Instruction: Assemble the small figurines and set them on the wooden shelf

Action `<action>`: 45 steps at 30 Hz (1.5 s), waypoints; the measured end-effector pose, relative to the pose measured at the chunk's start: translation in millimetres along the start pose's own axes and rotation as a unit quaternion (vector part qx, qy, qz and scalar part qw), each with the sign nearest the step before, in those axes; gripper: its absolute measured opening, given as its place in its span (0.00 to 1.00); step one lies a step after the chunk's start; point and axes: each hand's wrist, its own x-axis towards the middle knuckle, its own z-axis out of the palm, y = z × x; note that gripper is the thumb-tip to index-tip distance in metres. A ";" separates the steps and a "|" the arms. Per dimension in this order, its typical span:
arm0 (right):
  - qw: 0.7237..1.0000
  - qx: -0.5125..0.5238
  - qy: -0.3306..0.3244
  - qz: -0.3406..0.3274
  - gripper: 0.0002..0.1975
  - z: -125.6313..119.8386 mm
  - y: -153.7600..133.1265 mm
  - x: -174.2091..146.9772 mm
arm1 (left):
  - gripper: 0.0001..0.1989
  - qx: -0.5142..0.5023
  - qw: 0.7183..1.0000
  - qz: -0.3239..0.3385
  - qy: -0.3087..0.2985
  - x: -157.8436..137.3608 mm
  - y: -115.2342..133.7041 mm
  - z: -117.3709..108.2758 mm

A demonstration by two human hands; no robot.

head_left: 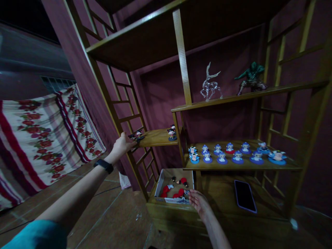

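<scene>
At the left end of the small middle shelf (158, 137), my left hand (122, 144) has its fingers closed on a small dark-haired figurine (133, 137). Right beside that one stands a similar figurine (139, 134) in red and black. Another black-haired figurine (171, 134) is at the shelf's right end, with one more partly hidden behind it. My right hand (199, 201) is at the right front corner of a shallow cardboard box (160, 183), fingers stretched out and nothing visible in them. Several loose red, black and white figurines (178, 193) lie inside the box.
Two rows of blue-based figurines (222, 158) stand on the right shelf. Above them are a clear deer ornament (210, 86) and a green crouching statue (251, 77). A phone (245, 195) lies on the lower board. Floral cloth (38, 138) hangs at left.
</scene>
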 end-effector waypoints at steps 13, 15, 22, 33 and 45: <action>1.000 -0.005 0.003 -0.021 0.14 6.0 -8.2 -8.9 | 0.36 0.143 0.983 0.029 -0.116 61.5 65.3 -9.3; 1.000 0.004 -0.008 -0.029 0.13 6.8 -10.8 -12.1 | 0.34 0.151 0.979 0.001 -0.134 66.3 66.0 -4.8; 0.999 0.013 -0.021 -0.043 0.14 14.8 -20.2 -23.8 | 0.13 0.167 0.964 0.015 -0.206 83.7 55.4 9.3; 0.999 -0.009 -0.012 -0.042 0.15 17.4 -22.5 -23.2 | 0.08 0.118 0.974 0.030 -0.189 91.5 54.4 23.2; 0.999 -0.003 -0.017 -0.034 0.14 11.8 -16.0 -11.6 | 0.14 0.021 0.981 -0.008 -0.195 99.9 39.9 31.6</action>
